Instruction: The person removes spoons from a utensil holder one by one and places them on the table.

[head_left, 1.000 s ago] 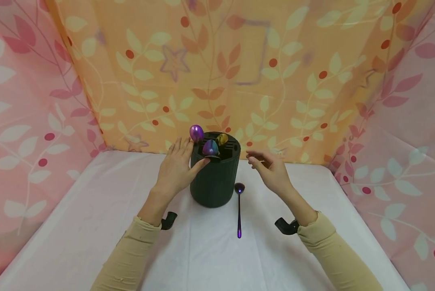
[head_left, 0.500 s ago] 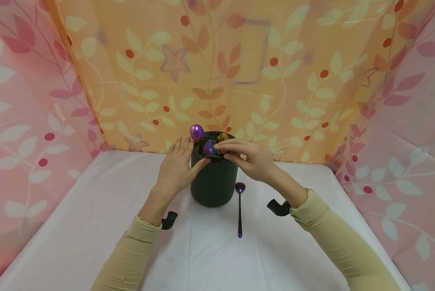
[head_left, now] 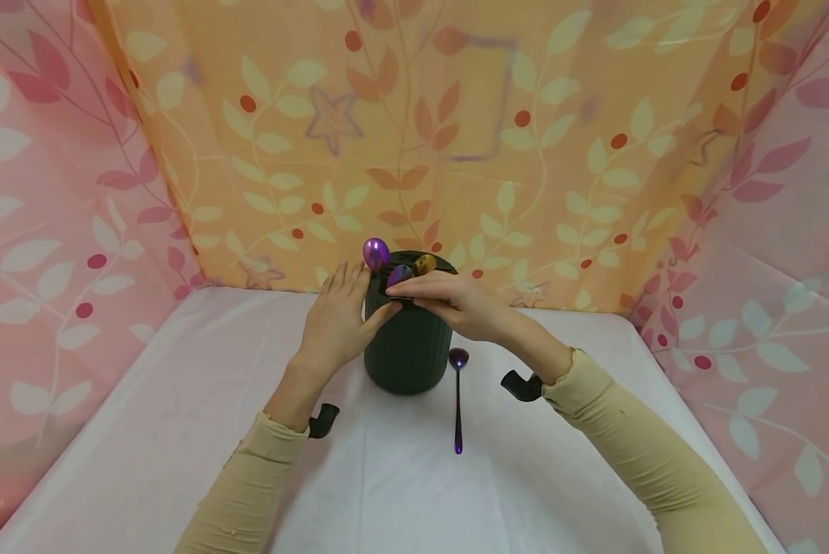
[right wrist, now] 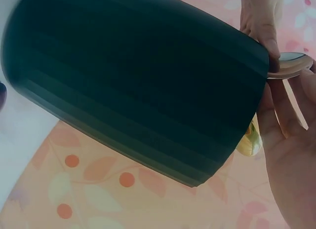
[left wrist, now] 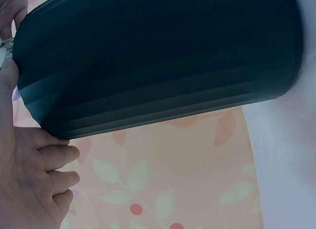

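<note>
The right hand (head_left: 466,304) has moved: a second ago it was apart from the holder on its right, and now it reaches over the top to the front edge. There its thumb and fingers pinch the glossy, shallow oval bowl of the front spoon (right wrist: 291,67), seen by the right wrist camera. The left hand (head_left: 334,323) has stayed where it was, fingers mostly straight against the near left side of the utensil holder (head_left: 409,354), thumb at the rim close to the front spoon.

Between the hands stands this holder, an upright dark green cylinder with soft vertical ribs and a slotted black top. Just beyond the left fingertips rises the polished purple spoon (head_left: 376,253). Just beyond the right fingertips are the iridescent spoon (head_left: 399,275), its blue-violet bowl partly covered by them, and the gold spoon (head_left: 425,264), mirror-bright.

Nearer the person than the right hand lies the long-handled spoon (head_left: 459,408), dark purple metal with a small round bowl and slim stem. Behind each hand, at the cuffs of the ribless tan sleeves (head_left: 248,477), sits a black elbow-shaped fitting (head_left: 523,385). Under everything spreads the white cloth-covered surface (head_left: 178,431); beyond both hands hangs a leaf-printed orange curtain (head_left: 428,92).
</note>
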### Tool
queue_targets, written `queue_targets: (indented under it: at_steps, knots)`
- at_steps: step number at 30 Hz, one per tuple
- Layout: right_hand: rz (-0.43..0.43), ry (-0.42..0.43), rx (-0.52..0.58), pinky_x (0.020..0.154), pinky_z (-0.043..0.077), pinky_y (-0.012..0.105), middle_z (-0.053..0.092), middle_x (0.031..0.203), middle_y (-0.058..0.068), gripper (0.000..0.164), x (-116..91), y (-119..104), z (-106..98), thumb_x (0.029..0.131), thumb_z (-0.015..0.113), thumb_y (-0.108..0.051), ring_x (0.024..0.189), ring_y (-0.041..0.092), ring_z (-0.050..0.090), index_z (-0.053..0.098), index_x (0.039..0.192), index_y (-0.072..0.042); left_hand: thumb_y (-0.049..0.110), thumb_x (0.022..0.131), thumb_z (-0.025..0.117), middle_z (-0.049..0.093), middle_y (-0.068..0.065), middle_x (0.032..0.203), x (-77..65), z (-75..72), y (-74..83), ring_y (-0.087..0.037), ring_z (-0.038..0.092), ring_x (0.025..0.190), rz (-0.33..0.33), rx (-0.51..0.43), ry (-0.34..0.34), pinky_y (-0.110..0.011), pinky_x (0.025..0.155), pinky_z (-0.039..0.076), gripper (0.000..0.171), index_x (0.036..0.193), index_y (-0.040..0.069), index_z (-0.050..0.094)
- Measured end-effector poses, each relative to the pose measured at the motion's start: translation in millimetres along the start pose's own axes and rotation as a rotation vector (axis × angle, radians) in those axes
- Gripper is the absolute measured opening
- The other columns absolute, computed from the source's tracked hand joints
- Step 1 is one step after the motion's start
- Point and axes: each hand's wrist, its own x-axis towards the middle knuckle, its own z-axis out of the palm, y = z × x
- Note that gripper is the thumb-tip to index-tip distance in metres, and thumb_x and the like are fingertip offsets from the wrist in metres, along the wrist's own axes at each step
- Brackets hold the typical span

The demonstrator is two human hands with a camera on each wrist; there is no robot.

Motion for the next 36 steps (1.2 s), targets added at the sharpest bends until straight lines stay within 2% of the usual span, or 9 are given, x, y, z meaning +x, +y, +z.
queue_targets:
  at_steps: [5, 8, 16, 25, 28, 32, 36]
  knots:
    - [0.061, -0.07, -0.045, 0.11, 0.047, 0.039, 0.063, 0.146, 0.001, 0.042, 2, -2, -2, 0.106, 0.054, 0.002, 0.128, 0.019, 0.057, 0.063, 0.145, -0.011, 0.071, 0.1, 0.047, 0.022, -0.019, 0.17, -0.5, 0.8, -0.3, -0.037, 0.012, 0.16, 0.0, -0.002, 0.003, -0.051, 0.13, 0.011, 0.098, 0.165, 0.003, 0.022]
    - [0.091, -0.105, -0.044, 0.112, 0.045, 0.041, 0.062, 0.147, 0.0, 0.042, 3, -4, -4, 0.108, 0.05, 0.0, 0.13, 0.019, 0.054, 0.063, 0.145, -0.013, 0.071, 0.1, 0.047, 0.023, -0.019, 0.17, -0.5, 1.1, -0.2, -0.038, 0.012, 0.159, 0.004, 0.0, 0.006, -0.051, 0.13, 0.011, 0.098, 0.165, 0.002, 0.022]
    - [0.078, -0.121, -0.007, 0.116, 0.039, 0.045, 0.059, 0.147, 0.01, 0.038, 5, -4, -6, 0.108, 0.048, 0.0, 0.137, 0.025, 0.049, 0.062, 0.143, -0.005, 0.069, 0.1, 0.05, 0.025, -0.019, 0.169, -0.5, 2.2, -0.2, -0.039, 0.015, 0.159, 0.004, 0.009, 0.019, -0.051, 0.13, 0.012, 0.095, 0.164, 0.003, 0.025]
    - [0.1, -0.125, -0.017, 0.109, 0.042, 0.044, 0.056, 0.142, 0.014, 0.036, 11, -4, -10, 0.108, 0.049, 0.0, 0.131, 0.028, 0.047, 0.062, 0.141, 0.0, 0.072, 0.1, 0.046, 0.023, -0.018, 0.17, -0.9, 1.8, 0.5, -0.038, 0.012, 0.159, -0.004, 0.001, 0.002, -0.051, 0.13, 0.011, 0.097, 0.164, 0.002, 0.025]
    - [0.178, -0.091, -0.003, 0.098, 0.048, 0.039, 0.054, 0.136, 0.015, 0.033, 12, -5, -13, 0.108, 0.052, -0.004, 0.115, 0.026, 0.053, 0.062, 0.14, 0.001, 0.072, 0.1, 0.045, 0.023, -0.018, 0.17, -1.5, 1.7, 0.3, -0.038, 0.012, 0.159, -0.006, 0.003, 0.001, -0.052, 0.13, 0.012, 0.097, 0.164, 0.001, 0.025]
    - [0.311, 0.023, 0.025, 0.081, 0.05, 0.035, 0.054, 0.119, 0.014, 0.028, 12, -2, -17, 0.105, 0.061, -0.009, 0.092, 0.024, 0.054, 0.066, 0.131, 0.001, 0.071, 0.101, 0.044, 0.023, -0.018, 0.17, -1.4, 2.1, 0.0, -0.038, 0.012, 0.159, -0.004, 0.002, 0.0, -0.052, 0.13, 0.012, 0.096, 0.163, 0.0, 0.025]
    - [0.368, 0.111, 0.039, 0.08, 0.053, 0.033, 0.059, 0.109, 0.012, 0.022, 8, 4, -19, 0.102, 0.067, -0.008, 0.093, 0.025, 0.058, 0.072, 0.122, -0.001, 0.071, 0.101, 0.044, 0.022, -0.018, 0.17, -0.7, 2.1, 0.0, -0.037, 0.011, 0.16, -0.004, -0.003, -0.005, -0.05, 0.13, 0.009, 0.096, 0.163, 0.0, 0.025]
